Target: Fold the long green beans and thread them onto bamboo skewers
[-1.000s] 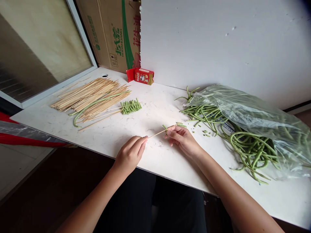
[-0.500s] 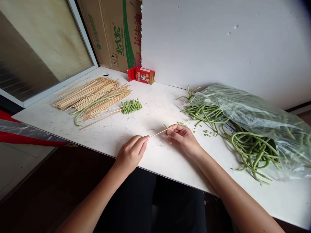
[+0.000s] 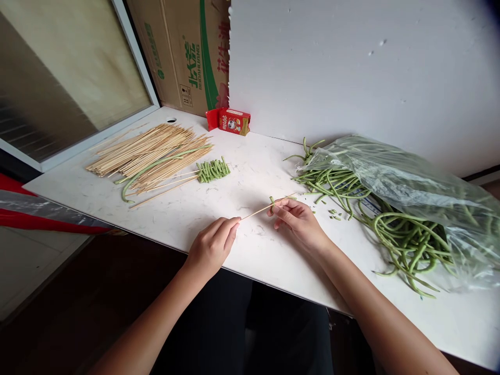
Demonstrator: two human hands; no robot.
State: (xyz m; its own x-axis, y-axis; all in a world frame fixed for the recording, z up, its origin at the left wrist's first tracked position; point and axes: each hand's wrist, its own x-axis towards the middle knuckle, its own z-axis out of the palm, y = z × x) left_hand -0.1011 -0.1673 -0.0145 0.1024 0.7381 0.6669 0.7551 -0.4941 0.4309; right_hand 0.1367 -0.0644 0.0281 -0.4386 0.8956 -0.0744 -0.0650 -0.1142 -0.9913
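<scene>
Near the table's front edge, my left hand (image 3: 213, 244) is closed on one end of a bamboo skewer (image 3: 255, 212). The skewer slants up to the right, into my right hand (image 3: 296, 221), whose fingers are closed around a short green bean piece (image 3: 272, 201) on it; the thin tip shows past the fingers. Left of my hands lies a finished-looking row of cut bean pieces (image 3: 213, 170) on skewers. Beyond it is a heap of bare bamboo skewers (image 3: 148, 153) with one long bean (image 3: 146, 169) across it.
Long green beans (image 3: 414, 237) spill from a clear plastic bag (image 3: 394, 161) on the right. Small bean scraps (image 3: 335, 214) lie beside my right hand. A red box (image 3: 234, 122) stands at the back, before a cardboard carton (image 3: 183, 57) and a white panel (image 3: 332, 67).
The bean piece has turned more upright on the skewer, and my right hand has shifted slightly right. My left hand has stayed nearly still. The whole view has shifted a little.
</scene>
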